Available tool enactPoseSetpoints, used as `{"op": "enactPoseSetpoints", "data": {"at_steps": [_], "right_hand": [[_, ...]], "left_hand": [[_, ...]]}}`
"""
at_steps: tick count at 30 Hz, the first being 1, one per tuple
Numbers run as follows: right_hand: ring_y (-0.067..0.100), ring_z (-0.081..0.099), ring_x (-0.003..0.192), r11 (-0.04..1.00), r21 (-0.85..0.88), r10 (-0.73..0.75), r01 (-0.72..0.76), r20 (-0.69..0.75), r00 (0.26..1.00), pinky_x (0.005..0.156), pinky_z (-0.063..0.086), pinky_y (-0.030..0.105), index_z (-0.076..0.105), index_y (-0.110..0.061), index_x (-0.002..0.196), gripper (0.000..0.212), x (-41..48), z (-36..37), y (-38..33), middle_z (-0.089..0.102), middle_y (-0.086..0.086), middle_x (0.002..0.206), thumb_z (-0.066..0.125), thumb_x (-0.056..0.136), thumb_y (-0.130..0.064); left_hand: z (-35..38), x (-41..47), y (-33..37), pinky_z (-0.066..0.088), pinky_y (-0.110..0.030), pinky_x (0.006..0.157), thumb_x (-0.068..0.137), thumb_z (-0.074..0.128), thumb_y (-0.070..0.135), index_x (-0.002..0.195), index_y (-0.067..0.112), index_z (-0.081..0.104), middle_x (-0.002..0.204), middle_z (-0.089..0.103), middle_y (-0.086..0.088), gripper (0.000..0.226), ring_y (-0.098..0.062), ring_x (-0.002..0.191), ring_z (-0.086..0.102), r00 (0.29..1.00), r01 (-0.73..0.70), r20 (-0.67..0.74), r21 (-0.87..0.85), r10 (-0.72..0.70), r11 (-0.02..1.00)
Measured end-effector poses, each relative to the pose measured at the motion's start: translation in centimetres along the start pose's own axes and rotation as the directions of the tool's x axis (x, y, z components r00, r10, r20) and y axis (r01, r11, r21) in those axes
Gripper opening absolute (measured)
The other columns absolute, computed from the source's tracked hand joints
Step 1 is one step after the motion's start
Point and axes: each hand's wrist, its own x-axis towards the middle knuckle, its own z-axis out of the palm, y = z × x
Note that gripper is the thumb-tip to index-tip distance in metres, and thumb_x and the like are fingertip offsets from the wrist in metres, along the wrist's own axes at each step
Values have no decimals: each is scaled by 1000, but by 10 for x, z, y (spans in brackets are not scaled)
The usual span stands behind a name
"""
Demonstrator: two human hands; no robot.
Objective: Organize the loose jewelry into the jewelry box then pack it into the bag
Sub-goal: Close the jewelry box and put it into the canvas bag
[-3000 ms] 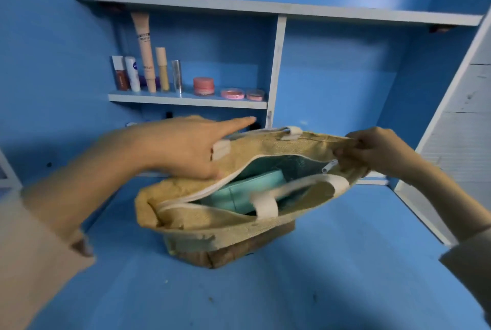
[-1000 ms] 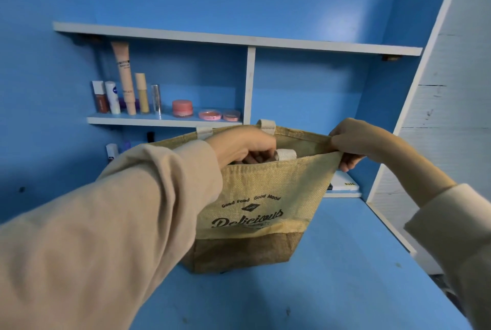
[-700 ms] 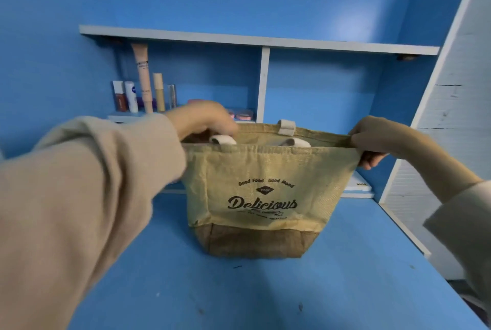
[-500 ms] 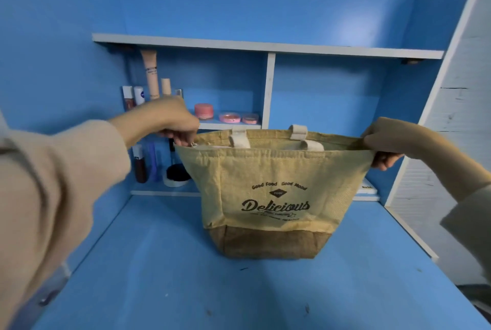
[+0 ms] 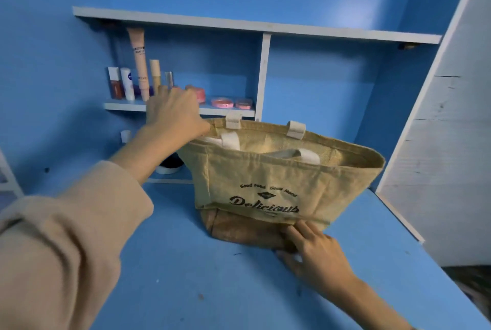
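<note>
The tan jute bag (image 5: 279, 178), printed "Delicious", stands upright on the blue desk (image 5: 186, 276) with its cream handles folded down inside its mouth. The jewelry box is not visible from this angle. My left hand (image 5: 172, 114) is at the bag's upper left corner, fingers spread and lifted, thumb side touching the rim. My right hand (image 5: 313, 247) lies flat against the brown base of the bag at its lower right, fingers extended, holding nothing.
A white shelf (image 5: 127, 106) behind the bag carries several cosmetic tubes (image 5: 139, 64) and pink jars (image 5: 221, 102). A black-and-white jar (image 5: 168, 166) sits under it, left of the bag. A white panel (image 5: 446, 143) walls the right side.
My right hand let go of the bag's right rim and dropped to its base. My left hand loosened at the left corner. The bag now stands on its own, turned slightly.
</note>
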Motion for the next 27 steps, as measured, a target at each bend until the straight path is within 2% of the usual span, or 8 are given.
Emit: {"op": "enactPoseSetpoints", "data": {"at_steps": [4, 7, 10, 13, 18, 21, 25, 27], "right_hand": [[18, 61, 68, 1000, -14, 26, -26, 23, 999, 37, 43, 27, 64, -20, 79, 23, 5, 22, 3, 57, -3, 77, 59, 71, -41], [18, 55, 65, 993, -23, -118, 118, -7, 993, 50, 38, 26, 62, -17, 67, 20, 8, 28, 2, 57, -2, 69, 79, 57, -20], [17, 40, 70, 963, -21, -268, 267, -79, 960, 61, 30, 29, 54, -16, 65, 12, -1, 35, 10, 53, 0, 68, 57, 66, -4], [16, 40, 70, 950, 11, -309, 311, -66, 949, 61, 31, 26, 44, -18, 67, 20, -16, 29, 22, 48, -2, 71, 45, 83, -6], [19, 49, 79, 946, 39, -302, 321, -245, 921, 66, 45, 28, 57, -19, 92, 18, -4, -19, 27, 54, 0, 88, 51, 93, -36], [28, 46, 100, 994, -10, -101, 109, -476, 874, 83, 35, 38, 49, -20, 121, 54, 43, -89, 39, 46, 8, 114, 56, 83, -57], [28, 47, 112, 990, -91, 104, -111, -80, 991, 97, 26, 48, 65, -28, 106, 64, 93, -142, 68, 53, 3, 116, 42, 70, -76], [26, 56, 89, 985, -99, 151, -144, 71, 986, 85, 31, 37, 67, -31, 101, 49, 99, -147, 72, 55, -2, 100, 47, 77, -68]], "left_hand": [[-4, 1, 37, 33, -36, 97, 82, 65, 45, 137, 28, 38, 137, 43, -1, 63, -21, 126, 35, 858, -382, 217, -339, 466, 860], [9, 10, 59, 43, -34, 76, 91, 57, 39, 101, 19, 67, 95, 66, -1, 24, -10, 86, 54, 755, -480, 213, -465, 620, 744], [17, 27, 62, 30, -32, 60, 95, 53, 33, 66, 18, 55, 64, 51, 3, 33, -18, 71, 50, 852, -463, 57, -381, 520, 801], [18, 46, 52, 30, -30, 55, 95, 52, 36, 86, 13, 66, 84, 63, -3, 29, -25, 89, 57, 922, -374, -32, -328, 386, 867], [17, 60, 65, 47, -39, 78, 92, 56, 39, 87, 12, 69, 83, 67, -7, 30, -23, 87, 58, 860, -431, 87, -407, 503, 805], [12, 61, 69, 46, -38, 81, 92, 58, 34, 86, 10, 70, 82, 67, -11, 28, -19, 77, 55, 828, -440, 121, -464, 547, 769], [5, 48, 56, 41, -17, 85, 89, 63, 32, 100, 21, 73, 97, 69, 4, 18, -12, 96, 58, 902, -343, 57, -505, 428, 792], [7, 15, 45, 33, -14, 91, 92, 59, 27, 114, 20, 67, 111, 65, 3, 24, -14, 108, 54, 923, -337, -349, -522, 164, 784]]}}
